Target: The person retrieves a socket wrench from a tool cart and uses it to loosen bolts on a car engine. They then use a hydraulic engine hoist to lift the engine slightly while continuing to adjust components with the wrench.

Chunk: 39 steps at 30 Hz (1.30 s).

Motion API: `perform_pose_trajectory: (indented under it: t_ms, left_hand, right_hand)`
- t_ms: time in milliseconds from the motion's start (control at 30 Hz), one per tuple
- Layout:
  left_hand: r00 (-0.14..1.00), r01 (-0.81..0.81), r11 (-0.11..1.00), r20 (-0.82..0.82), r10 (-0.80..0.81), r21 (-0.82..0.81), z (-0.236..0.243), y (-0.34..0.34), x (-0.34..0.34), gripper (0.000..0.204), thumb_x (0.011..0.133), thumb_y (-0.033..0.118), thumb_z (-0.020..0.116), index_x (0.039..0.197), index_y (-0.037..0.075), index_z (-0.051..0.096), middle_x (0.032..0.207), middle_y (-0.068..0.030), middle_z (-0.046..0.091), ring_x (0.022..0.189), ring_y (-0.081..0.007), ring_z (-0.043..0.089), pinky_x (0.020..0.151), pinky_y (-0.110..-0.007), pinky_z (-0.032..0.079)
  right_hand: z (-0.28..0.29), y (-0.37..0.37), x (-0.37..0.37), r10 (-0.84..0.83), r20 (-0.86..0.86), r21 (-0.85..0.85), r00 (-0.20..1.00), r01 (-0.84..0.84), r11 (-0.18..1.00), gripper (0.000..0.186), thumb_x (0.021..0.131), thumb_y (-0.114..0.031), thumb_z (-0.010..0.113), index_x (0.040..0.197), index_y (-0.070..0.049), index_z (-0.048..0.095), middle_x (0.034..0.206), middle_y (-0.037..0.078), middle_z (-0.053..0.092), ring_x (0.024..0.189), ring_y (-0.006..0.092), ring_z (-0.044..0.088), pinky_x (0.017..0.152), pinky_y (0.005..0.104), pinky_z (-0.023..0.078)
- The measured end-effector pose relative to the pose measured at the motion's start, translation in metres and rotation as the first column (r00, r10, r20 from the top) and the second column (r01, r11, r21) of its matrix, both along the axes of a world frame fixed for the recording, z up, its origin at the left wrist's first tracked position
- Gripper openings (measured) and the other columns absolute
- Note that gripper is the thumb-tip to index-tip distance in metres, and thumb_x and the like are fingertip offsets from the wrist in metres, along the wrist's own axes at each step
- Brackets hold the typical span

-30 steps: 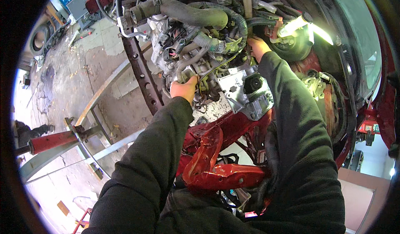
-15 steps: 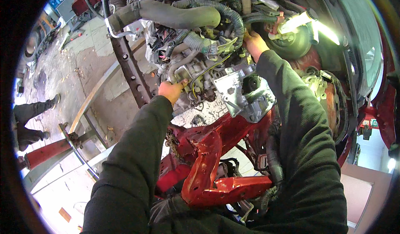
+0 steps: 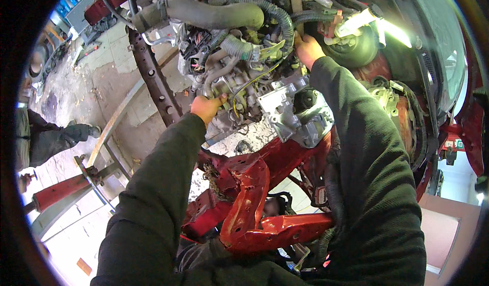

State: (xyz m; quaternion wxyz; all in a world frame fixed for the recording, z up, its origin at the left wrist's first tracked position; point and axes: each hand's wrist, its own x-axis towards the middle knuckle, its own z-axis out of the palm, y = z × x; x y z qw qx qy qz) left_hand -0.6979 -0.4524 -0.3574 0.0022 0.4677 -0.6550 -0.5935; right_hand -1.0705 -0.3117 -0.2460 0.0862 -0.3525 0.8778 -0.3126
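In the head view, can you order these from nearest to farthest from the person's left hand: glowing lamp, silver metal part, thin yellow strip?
From the left hand:
1. Thin yellow strip, just to its right.
2. Silver metal part, farther right.
3. Glowing lamp, upper right.

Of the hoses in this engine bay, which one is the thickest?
The smooth grey hose across the top, left of the right hand; the ribbed hose curving past its right end is clearly thinner.

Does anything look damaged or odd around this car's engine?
Yes: the red metal frame, lower in view than the engine, shows pale, scuffed patches, perhaps worn paint. The floor at left looks stained and patchy.
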Motion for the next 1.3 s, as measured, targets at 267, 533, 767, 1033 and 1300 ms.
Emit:
perform_pose_trajectory:
  t_ms: [267,533,767,1033,1300]
  left_hand:
    - [0.998,-0.054,0.993,-0.031,0.057,0.107,-0.019,0.004,-0.005,0.079,0.082,0.057,0.089,0.101,-0.018,0.073,0.095,-0.0249,0.075,0.089,-0.0274,0.071,0.079,-0.046,0.054]
    - [0.999,-0.018,0.998,-0.038,0.021,0.063,-0.012,0.003,0.003,0.077,0.083,0.059,0.087,0.098,-0.016,0.074,0.090,-0.0270,0.075,0.087,-0.0305,0.072,0.080,-0.047,0.054]
    - [0.992,-0.125,0.989,-0.023,0.127,0.081,-0.018,0.008,-0.002,0.069,0.085,0.052,0.089,0.090,-0.015,0.073,0.087,-0.0168,0.073,0.081,-0.0230,0.063,0.074,-0.044,0.051]
    - [0.995,-0.070,0.992,-0.068,0.077,0.105,-0.017,0.001,-0.001,0.055,0.088,0.047,0.088,0.083,-0.005,0.071,0.071,-0.0053,0.063,0.057,-0.0180,0.055,0.052,-0.038,0.041]
    - [0.995,-0.059,0.986,-0.074,0.071,0.153,-0.030,-0.001,-0.004,0.065,0.082,0.053,0.089,0.088,-0.010,0.073,0.082,-0.0186,0.071,0.076,-0.0260,0.067,0.070,-0.042,0.049]
  right_hand:
    - [0.026,-0.001,0.009,-0.046,0.092,0.161,0.995,0.031,0.986,0.052,0.110,-0.044,0.056,0.122,0.005,0.070,0.096,0.028,0.073,0.093,0.0461,0.071,0.084,0.0533,0.056]
    - [0.034,0.005,0.014,0.467,-0.489,0.527,0.737,-0.177,0.831,0.032,0.102,-0.018,0.059,0.120,0.003,0.073,0.096,0.023,0.074,0.090,0.0399,0.071,0.079,0.0470,0.057]
    - [0.038,0.005,0.001,0.425,-0.419,0.474,0.802,-0.206,0.856,0.037,0.105,-0.021,0.054,0.133,0.001,0.067,0.095,0.024,0.071,0.090,0.0402,0.070,0.077,0.0485,0.057]
    - [0.027,0.003,0.002,0.315,-0.231,0.411,0.920,-0.201,0.889,0.034,0.112,-0.022,0.049,0.127,0.000,0.069,0.101,0.022,0.072,0.092,0.0379,0.071,0.078,0.0479,0.057]
    - [0.043,0.005,0.018,0.332,-0.390,0.474,0.859,-0.122,0.872,0.042,0.112,-0.027,0.051,0.134,0.005,0.067,0.107,0.027,0.074,0.102,0.0453,0.071,0.090,0.0498,0.056]
